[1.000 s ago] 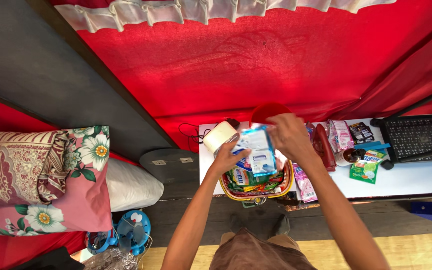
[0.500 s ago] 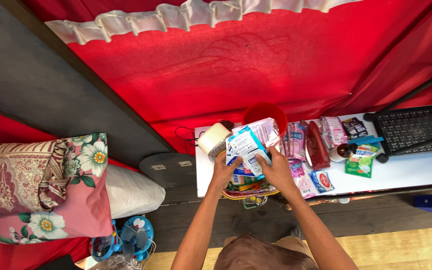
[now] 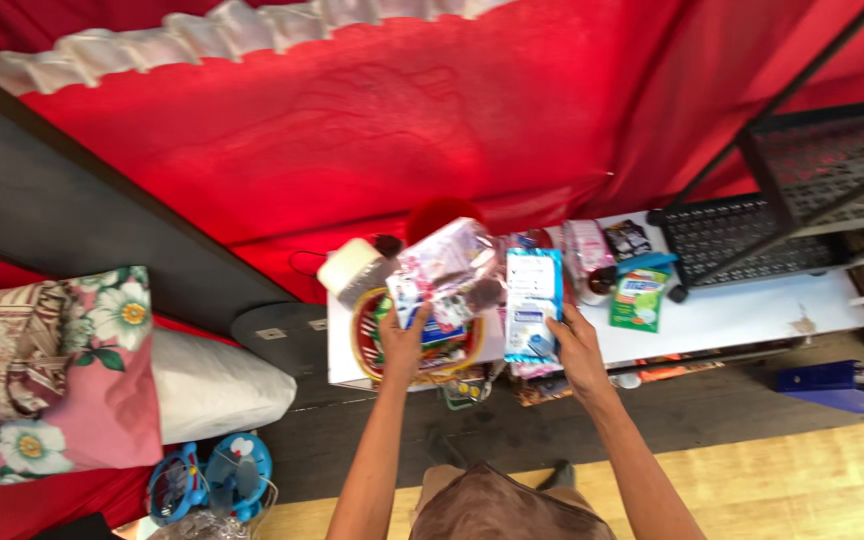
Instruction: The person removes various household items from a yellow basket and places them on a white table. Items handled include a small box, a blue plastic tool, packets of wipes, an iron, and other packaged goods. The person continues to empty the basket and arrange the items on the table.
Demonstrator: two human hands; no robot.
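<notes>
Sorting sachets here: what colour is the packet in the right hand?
Blue and white packet, head view.

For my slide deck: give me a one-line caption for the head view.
Left hand lifts clear packets above a basket; right hand holds a blue-and-white packet over the white table.

We note a blue-white sachet pack (image 3: pixel 533 305) held upright right of a clear, blurred packet bundle (image 3: pixel 447 270), both above the table.
</notes>
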